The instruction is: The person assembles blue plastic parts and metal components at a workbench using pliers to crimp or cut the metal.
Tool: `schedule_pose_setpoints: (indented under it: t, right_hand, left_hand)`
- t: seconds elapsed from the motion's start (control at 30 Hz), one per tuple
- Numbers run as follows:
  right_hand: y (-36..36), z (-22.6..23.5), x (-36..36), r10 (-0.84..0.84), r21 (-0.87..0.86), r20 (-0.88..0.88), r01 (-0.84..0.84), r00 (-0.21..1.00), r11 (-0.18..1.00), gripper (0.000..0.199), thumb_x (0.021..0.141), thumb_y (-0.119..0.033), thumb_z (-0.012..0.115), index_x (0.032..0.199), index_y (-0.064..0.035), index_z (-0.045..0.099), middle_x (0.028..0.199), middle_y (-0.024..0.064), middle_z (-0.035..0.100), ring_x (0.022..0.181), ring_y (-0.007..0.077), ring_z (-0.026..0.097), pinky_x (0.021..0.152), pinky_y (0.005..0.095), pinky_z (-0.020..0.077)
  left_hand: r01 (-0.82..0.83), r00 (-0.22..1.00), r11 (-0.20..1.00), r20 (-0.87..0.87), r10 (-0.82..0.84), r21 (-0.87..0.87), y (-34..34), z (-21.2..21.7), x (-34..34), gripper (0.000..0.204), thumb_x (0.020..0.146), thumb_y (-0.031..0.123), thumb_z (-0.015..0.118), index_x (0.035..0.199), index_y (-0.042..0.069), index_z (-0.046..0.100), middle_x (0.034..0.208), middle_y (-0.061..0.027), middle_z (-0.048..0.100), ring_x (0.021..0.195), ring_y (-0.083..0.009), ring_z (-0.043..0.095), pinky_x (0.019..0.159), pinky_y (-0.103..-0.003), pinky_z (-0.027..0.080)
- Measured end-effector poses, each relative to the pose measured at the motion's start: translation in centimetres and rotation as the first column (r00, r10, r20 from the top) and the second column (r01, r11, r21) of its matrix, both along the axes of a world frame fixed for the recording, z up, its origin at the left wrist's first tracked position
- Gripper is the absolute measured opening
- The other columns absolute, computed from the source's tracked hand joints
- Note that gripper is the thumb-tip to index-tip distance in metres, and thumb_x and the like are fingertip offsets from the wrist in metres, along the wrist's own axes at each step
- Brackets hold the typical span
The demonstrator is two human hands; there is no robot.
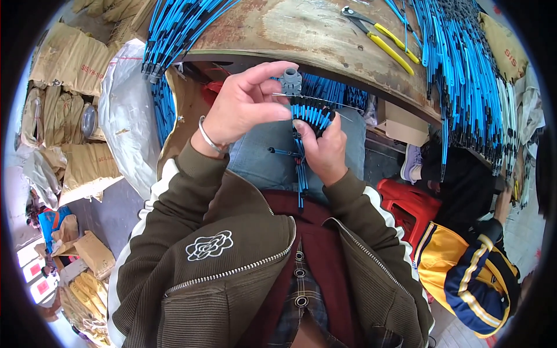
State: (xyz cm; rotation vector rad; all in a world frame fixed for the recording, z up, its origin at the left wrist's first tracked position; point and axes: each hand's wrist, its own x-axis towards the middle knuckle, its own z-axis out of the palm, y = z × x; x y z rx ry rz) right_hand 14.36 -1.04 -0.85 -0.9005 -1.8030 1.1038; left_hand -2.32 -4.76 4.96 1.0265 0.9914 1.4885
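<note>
My left hand point(246, 107), with a bracelet at its wrist, is closed round the side of a grey plastic collar point(292, 83). This collar has a round hole at its top and notches around it. A thin metal wire point(343, 105) crosses just below it. Several short blue pieces with black ends point(313, 115) sit in a row under the wire, fanned out. My right hand point(326, 148) grips that row from below, thumb on the near side. Blue and red rods point(301, 174) hang down from the row over my lap. The fingers' far sides are hidden.
A worn wooden table point(290, 35) stands ahead, with yellow-handled pliers point(386, 46) on it. Bundles of blue rods hang at its left point(174, 29) and right point(464, 75). Paper sacks point(67, 58) lie at left. A red stool point(406, 203) and another person's shoe point(411, 162) are at right.
</note>
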Motion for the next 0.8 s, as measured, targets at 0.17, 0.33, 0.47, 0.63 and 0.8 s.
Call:
schedule_pose_setpoints:
  t: [0.17,0.33,0.47,0.63,0.8]
  right_hand:
    - [0.0,0.0,-0.1,-0.002,0.006,0.006,0.002,1.000,1.000,0.030,0.077,-0.012,0.069,0.096,-0.0007,0.049,0.077,0.0132,0.064,0.067,0.0264,0.065,0.058,0.0332,0.0488]
    - [0.1,0.0,-0.4,0.001,-0.008,-0.011,-0.001,1.000,1.000,0.030,0.077,-0.013,0.069,0.096,-0.0008,0.049,0.077,0.0132,0.064,0.066,0.0256,0.065,0.057,0.0331,0.0489]
    - [0.2,-0.1,-0.4,0.017,0.082,0.024,-0.019,1.000,0.996,0.037,0.078,-0.014,0.069,0.103,0.0024,0.047,0.069,0.0126,0.063,0.060,0.0255,0.065,0.052,0.0333,0.0499]
    - [0.4,-0.6,-0.5,0.005,0.116,0.016,-0.006,1.000,0.993,0.038,0.077,-0.014,0.069,0.103,0.0024,0.047,0.069,0.0132,0.063,0.061,0.0264,0.065,0.053,0.0335,0.0501]
    - [0.3,-0.5,-0.4,0.006,0.075,0.004,-0.006,1.000,0.997,0.038,0.076,-0.014,0.070,0.102,0.0021,0.048,0.073,0.0146,0.064,0.064,0.0282,0.065,0.054,0.0343,0.0504]
  left_hand:
    - [-0.150,0.949,0.983,-0.264,0.172,0.103,-0.1,-0.2,0.9,0.047,0.070,-0.002,0.070,0.115,0.004,0.057,0.100,-0.0002,0.052,0.077,-0.0057,0.049,0.072,-0.020,0.046]
    - [-0.240,0.892,0.958,-0.352,0.282,0.159,0.0,-0.2,1.4,0.045,0.070,-0.001,0.070,0.113,0.006,0.059,0.094,-0.0004,0.052,0.074,-0.0063,0.047,0.069,-0.019,0.046]
    - [-0.280,0.825,0.949,-0.469,0.316,0.146,-0.2,0.0,1.5,0.045,0.070,-0.001,0.070,0.113,0.006,0.059,0.093,-0.0022,0.053,0.074,-0.0071,0.049,0.068,-0.019,0.046]
    - [-0.280,0.759,0.942,-0.558,0.335,0.184,-0.1,0.5,1.7,0.048,0.069,-0.003,0.068,0.115,0.005,0.058,0.093,-0.0038,0.055,0.073,-0.0082,0.050,0.067,-0.020,0.047]
    - [-0.258,0.749,0.954,-0.592,0.298,0.155,-0.2,1.0,1.8,0.048,0.070,-0.004,0.066,0.116,0.005,0.058,0.096,-0.0045,0.056,0.073,-0.0089,0.052,0.065,-0.020,0.048]
